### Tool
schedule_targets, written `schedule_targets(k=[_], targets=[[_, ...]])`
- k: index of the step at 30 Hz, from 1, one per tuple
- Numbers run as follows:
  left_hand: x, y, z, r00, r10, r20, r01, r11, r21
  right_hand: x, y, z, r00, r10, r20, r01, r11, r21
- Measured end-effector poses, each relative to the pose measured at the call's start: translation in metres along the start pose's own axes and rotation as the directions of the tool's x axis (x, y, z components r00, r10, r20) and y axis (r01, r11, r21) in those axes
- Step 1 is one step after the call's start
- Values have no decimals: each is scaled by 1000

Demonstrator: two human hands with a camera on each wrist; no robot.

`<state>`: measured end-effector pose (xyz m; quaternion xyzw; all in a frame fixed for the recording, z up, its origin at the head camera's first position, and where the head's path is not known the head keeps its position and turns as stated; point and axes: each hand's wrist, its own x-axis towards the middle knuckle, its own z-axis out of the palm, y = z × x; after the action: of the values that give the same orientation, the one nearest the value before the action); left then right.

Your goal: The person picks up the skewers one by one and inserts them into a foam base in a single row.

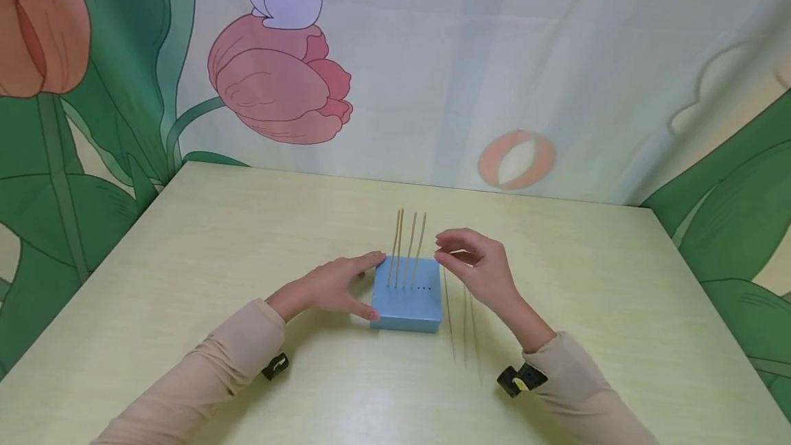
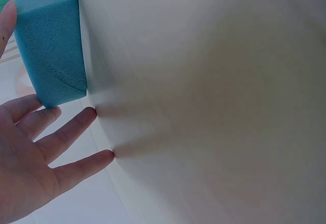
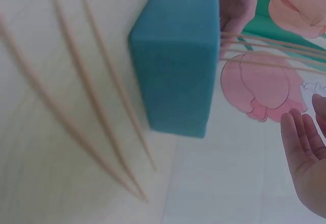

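Observation:
A light blue foam block (image 1: 406,309) lies on the table with several thin wooden sticks (image 1: 406,246) standing upright in a row in it. Three dark holes (image 1: 423,288) continue that row to the right. My left hand (image 1: 336,285) holds the block at its left side, thumb at the front corner and forefinger at the back corner. In the left wrist view, fingertips meet the end of the block. My right hand (image 1: 476,263) hovers right of the block, fingers loosely bent, nothing visible between them. Three loose sticks (image 3: 97,112) lie beside the block, partly below that hand.
The pale table (image 1: 216,259) reaches back to a curtain (image 1: 420,88) printed with flowers. Dark wrist mounts (image 1: 522,380) hang at both sleeves.

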<state>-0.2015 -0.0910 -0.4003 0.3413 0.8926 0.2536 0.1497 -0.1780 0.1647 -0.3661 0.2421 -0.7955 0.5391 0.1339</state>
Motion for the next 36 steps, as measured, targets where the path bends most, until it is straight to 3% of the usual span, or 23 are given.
schedule_targets(k=[6,11,19,25,29,32,36], targets=[[0,-2,0,1000,3,5,-3,1000,4,-5,13,-14,986,164,26,-162,985,-54],[0,-2,-2,1000,-5,5,4,1000,8,-8,28,-23,969,239,62,-237,971,-42],[-1,0,-1,1000,-2,8,2,1000,-7,-14,57,-38,918,355,175,-358,934,-16],[-2,0,-1,1000,-15,7,15,1000,-7,-15,71,-45,881,420,218,-415,907,-71],[-2,-1,0,1000,-15,8,15,1000,-10,-15,79,-50,841,467,273,-445,884,-139],[-2,-1,0,1000,-6,6,6,1000,-13,-13,85,-54,820,473,323,-428,881,-203],[-2,-1,1,1000,-4,2,4,1000,-11,-11,92,-56,809,448,381,-360,889,-282]])
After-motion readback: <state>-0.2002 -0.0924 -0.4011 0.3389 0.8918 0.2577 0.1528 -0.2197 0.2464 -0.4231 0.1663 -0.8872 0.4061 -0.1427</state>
